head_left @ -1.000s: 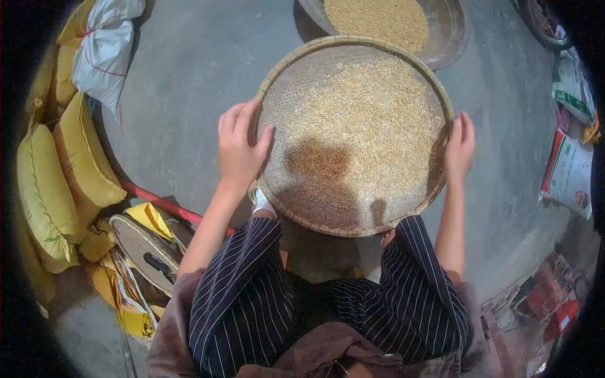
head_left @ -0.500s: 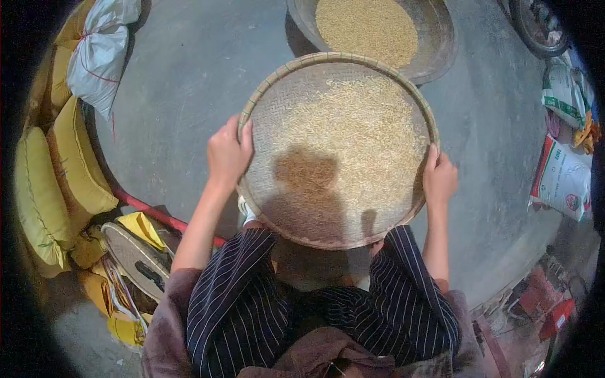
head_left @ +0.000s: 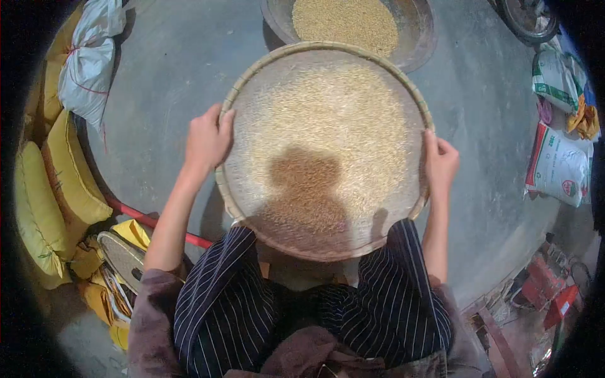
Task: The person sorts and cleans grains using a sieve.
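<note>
Between my hands is a round woven winnowing basket (head_left: 234, 94), held over my knees. A layer of pale, unhusked-looking grain (head_left: 328, 120) covers most of its middle, slightly blurred by motion. My left hand (head_left: 208, 137) grips the rim on the left, thumb on top. On the right, my right hand (head_left: 441, 159) is closed on the opposite rim. The undersides of the fingers are hidden below the basket. A dark shadow of my head and shoulders falls across the near part of the grain.
Past the basket's far rim stands a wide metal basin (head_left: 421, 39) with more grain. Yellow sacks (head_left: 75, 167) and a tied white sack (head_left: 93, 60) line the left, near a second woven tray (head_left: 120, 255). Printed bags (head_left: 558, 167), a wheel (head_left: 532, 25) and red machinery (head_left: 542, 283) are at right.
The basket appears larger and nearer, shifted slightly left with both hands still on it. The grain has spread towards the left and near side. The whole view has shifted a little.
</note>
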`<state>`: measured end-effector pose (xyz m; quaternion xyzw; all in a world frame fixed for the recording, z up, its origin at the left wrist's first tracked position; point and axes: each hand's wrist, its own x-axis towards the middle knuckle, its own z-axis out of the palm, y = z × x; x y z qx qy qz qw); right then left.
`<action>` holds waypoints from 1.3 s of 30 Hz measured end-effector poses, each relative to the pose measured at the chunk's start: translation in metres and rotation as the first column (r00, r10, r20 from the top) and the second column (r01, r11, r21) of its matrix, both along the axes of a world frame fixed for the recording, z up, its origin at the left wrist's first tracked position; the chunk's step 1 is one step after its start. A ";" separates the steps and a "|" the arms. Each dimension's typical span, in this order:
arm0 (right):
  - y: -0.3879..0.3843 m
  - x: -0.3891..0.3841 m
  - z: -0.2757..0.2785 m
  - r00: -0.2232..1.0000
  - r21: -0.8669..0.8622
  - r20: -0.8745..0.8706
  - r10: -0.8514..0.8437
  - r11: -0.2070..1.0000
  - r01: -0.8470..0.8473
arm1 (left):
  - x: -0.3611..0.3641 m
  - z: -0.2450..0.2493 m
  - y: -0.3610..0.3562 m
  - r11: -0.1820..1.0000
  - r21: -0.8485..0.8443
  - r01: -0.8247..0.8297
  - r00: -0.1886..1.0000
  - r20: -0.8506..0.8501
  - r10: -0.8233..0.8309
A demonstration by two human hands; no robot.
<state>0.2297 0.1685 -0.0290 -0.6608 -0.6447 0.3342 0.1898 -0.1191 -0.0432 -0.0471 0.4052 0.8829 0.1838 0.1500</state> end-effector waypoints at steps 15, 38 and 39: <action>0.002 0.004 -0.021 0.993 0.073 -0.020 0.120 0.990 -0.118 | -0.006 0.010 -0.001 0.992 0.097 -0.081 0.993 0.095 0.072; -0.004 0.007 -0.016 0.983 0.083 -0.142 0.114 0.991 -0.103 | -0.007 -0.002 -0.008 0.984 0.050 -0.170 0.954 0.260 0.151; 0.002 0.010 -0.012 0.984 0.048 -0.138 0.109 0.993 -0.104 | -0.002 0.000 -0.011 0.983 0.090 -0.160 0.947 0.294 0.127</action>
